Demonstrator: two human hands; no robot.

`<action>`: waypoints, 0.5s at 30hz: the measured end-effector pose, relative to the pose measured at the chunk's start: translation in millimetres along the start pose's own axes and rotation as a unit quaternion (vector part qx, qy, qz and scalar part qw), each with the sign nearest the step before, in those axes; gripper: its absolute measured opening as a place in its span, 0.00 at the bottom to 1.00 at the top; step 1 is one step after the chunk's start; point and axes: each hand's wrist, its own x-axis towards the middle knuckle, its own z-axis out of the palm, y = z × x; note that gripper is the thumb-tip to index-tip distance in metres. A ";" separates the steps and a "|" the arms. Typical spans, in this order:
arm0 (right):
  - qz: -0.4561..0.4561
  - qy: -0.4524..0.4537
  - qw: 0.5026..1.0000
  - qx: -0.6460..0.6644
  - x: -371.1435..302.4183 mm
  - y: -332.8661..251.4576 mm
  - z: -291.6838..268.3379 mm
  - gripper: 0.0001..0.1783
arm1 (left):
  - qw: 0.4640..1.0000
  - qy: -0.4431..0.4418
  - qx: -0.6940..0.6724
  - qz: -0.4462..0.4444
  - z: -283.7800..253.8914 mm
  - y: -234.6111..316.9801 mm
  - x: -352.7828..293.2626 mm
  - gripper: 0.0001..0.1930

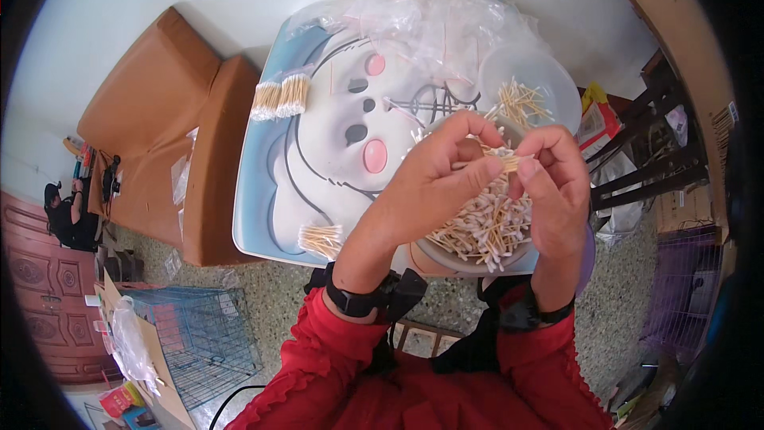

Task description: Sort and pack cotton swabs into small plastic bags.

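Note:
Over a round bowl (434,248) heaped with loose cotton swabs (485,227), both my hands meet with their fingers closed. Between thumb and fingers, my left hand (442,171) grips a few cotton swabs. My right hand (555,183) pinches the other end of the same small bunch (509,164). Behind the bowl, a clear plastic tub (561,84) holds more swabs (521,102). A loose pile of swabs (321,240) lies by my left wrist. Two packed bundles of swabs (281,97) rest at the table's far left.
The table (251,199) has a blue and white cartoon top. Clear plastic bags (422,20) are heaped along its back edge. A brown sofa (159,111) stands left, a wire cage (195,334) lower left, and dark chair slats (652,171) right. Another person (68,215) is at far left.

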 end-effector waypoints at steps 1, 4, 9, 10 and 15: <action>0.001 0.000 1.000 0.000 -0.3 1.0 0.4 0.05 | 1.000 0.019 0.009 -0.007 -0.9 -0.6 0.7 0.11; -0.059 0.032 0.997 -0.041 -1.1 3.6 1.8 0.05 | 0.999 0.050 0.006 -0.005 -3.6 -0.8 1.3 0.08; -0.045 0.034 0.997 -0.055 -1.5 0.6 6.5 0.07 | 0.996 0.079 -0.019 0.034 -3.7 -2.4 1.1 0.07; -0.045 0.034 0.997 -0.055 -1.3 1.4 7.1 0.07 | 0.995 0.080 -0.023 0.045 -4.2 -4.0 1.0 0.07; -0.048 0.032 0.998 -0.028 -2.3 1.0 6.7 0.07 | 0.995 0.079 -0.028 0.059 -1.8 -4.6 1.9 0.06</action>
